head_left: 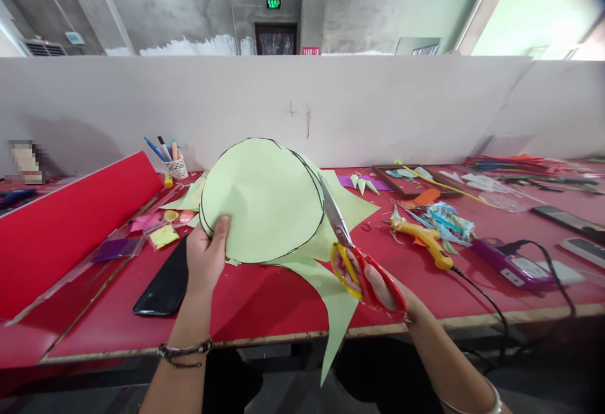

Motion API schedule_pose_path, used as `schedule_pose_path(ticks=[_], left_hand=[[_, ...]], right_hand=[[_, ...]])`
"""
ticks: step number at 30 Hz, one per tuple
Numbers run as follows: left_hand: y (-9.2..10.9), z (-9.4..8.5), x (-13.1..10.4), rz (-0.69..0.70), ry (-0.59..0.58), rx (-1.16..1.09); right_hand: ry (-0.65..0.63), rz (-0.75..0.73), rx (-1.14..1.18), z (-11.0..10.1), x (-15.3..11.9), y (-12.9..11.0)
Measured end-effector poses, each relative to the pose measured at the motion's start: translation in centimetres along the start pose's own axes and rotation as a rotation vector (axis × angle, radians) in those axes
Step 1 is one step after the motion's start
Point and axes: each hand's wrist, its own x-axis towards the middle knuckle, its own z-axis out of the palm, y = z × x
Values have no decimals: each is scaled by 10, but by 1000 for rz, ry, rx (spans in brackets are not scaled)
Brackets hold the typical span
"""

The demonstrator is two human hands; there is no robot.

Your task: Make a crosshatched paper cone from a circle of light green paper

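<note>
A large round piece of light green paper (267, 196) with black outlines along its edge is held up over the red table. My left hand (208, 247) grips its lower left edge, thumb on top. My right hand (373, 281) has its fingers through the red and yellow handles of the scissors (336, 212). The blades point up and left along the paper's right edge. A curved offcut (331, 300) of the same paper hangs below the disc, over the table's front edge. More green paper (357, 206) lies behind, to the right.
The red table (265, 313) bears a black phone (163, 281) at left, a red board (80, 225), small colored packets (163, 235) and a pen cup (176, 167). To the right are a yellow glue gun (425, 242), tassels (444, 220) and a purple power strip (515, 264) with a cord.
</note>
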Motion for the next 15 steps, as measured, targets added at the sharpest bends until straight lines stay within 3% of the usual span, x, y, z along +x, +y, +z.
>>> schedule_pose_path(ticks=[8, 15], left_hand=[[-6, -3, 3, -57, -17, -73], [-9, -5, 4, -79, -23, -118]], right_hand=[[20, 2, 62, 7, 7, -10], [66, 39, 52, 9, 8, -3]])
